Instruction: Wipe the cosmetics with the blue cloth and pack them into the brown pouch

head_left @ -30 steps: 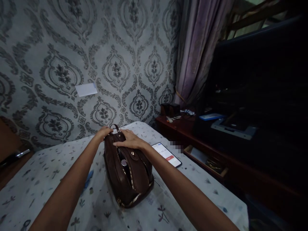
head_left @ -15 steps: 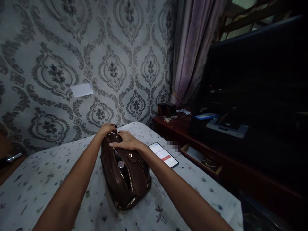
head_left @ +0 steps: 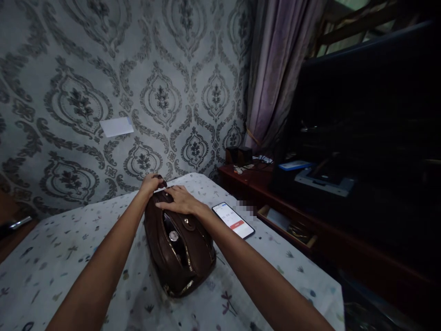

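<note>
A dark brown leather handbag (head_left: 161, 257) lies on the bed, its top zipper partly open along gold teeth. Inside the opening, a round, light-coloured cap or disc (head_left: 174, 236) shows; what it belongs to is hidden. At the bag's far end my left hand (head_left: 150, 184) is closed around a short brown strap (head_left: 161, 180), fingertips partly out of sight. My right hand (head_left: 181, 200) holds the top of the bag, thumb across the zipper edge and fingers reaching toward the base of the strap. A phone (head_left: 234, 221) with a lit timer screen lies right of the bag.
Patterned white sheet covers the bed (head_left: 285, 276). On the right stands a dark red desk (head_left: 225, 177) with an open drawer (head_left: 289, 227), small dark boxes (head_left: 239, 156) and cables. A white card (head_left: 116, 127) is on the wallpapered wall, beside a purple curtain (head_left: 272, 69).
My left hand has lifted slightly at the far end, and the strap's visible part has shifted. The right hand stays on the bag. The view has moved a little.
</note>
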Motion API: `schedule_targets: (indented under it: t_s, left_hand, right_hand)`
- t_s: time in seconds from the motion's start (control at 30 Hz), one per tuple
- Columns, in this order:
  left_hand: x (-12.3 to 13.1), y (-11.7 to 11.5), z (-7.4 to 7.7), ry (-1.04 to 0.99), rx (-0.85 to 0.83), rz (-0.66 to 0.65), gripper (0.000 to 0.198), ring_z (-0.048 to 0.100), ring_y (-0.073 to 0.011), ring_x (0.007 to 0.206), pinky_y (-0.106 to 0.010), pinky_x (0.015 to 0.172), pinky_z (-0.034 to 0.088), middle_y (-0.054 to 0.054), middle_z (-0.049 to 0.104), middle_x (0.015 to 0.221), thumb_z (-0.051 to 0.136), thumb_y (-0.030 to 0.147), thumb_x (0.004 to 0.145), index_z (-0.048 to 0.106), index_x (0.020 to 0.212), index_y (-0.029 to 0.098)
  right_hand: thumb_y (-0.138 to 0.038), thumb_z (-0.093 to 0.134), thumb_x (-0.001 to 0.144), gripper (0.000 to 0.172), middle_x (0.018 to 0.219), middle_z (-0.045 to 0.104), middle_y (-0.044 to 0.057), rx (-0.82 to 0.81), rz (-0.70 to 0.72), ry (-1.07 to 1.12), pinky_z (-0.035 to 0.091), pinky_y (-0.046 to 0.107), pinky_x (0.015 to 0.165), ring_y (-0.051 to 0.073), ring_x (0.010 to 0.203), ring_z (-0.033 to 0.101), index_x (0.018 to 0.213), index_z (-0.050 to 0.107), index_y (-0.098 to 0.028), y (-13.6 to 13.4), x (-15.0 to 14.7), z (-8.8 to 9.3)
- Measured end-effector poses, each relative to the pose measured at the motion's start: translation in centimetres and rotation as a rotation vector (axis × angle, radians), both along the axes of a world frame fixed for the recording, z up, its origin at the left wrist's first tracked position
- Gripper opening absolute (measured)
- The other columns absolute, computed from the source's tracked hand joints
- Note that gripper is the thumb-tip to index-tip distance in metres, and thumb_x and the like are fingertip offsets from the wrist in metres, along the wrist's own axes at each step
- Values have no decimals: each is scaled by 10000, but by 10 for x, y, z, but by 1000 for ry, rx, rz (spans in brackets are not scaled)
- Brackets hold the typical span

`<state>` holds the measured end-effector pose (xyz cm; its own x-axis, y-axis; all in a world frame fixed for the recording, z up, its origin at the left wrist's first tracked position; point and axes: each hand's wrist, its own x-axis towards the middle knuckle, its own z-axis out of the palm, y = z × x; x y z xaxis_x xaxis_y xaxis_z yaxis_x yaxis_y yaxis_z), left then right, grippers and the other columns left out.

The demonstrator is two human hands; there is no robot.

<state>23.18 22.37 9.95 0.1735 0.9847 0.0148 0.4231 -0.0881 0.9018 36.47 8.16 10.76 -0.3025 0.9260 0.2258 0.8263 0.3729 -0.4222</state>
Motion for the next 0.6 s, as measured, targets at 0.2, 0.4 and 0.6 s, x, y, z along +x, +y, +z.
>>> schedule_targets:
  t_s: [0.2,0.4,0.6]
  left_hand:
    - [-4,-6,2,-54,3,-49,376,641,-231,1066,-448,892,567,-100,618,1259,620,372,947,584,1261,168]
    - [-19,-13,17,29,-39,-121,346,655,-212,1011,-420,855,578,-90,640,1203,622,363,947,599,1226,160]
    - [-48,-28,19,126,-25,-86,296,664,-193,954,-394,822,582,-76,662,1130,625,352,947,624,1162,149]
  right_hand:
    - [-689,502,896,746,1486,500,160,-55,-70,3,352,513,1109,367,1399,374,1433,512,-170,-5,-3,0]
    - [-712,445,909,759,1563,421,146,-82,-87,11,306,573,1142,368,1460,304,1477,456,-209,-10,-4,4]
    - [-688,477,908,782,1589,378,170,-78,-55,36,271,583,1161,394,1488,266,1517,410,-203,-17,-5,5]
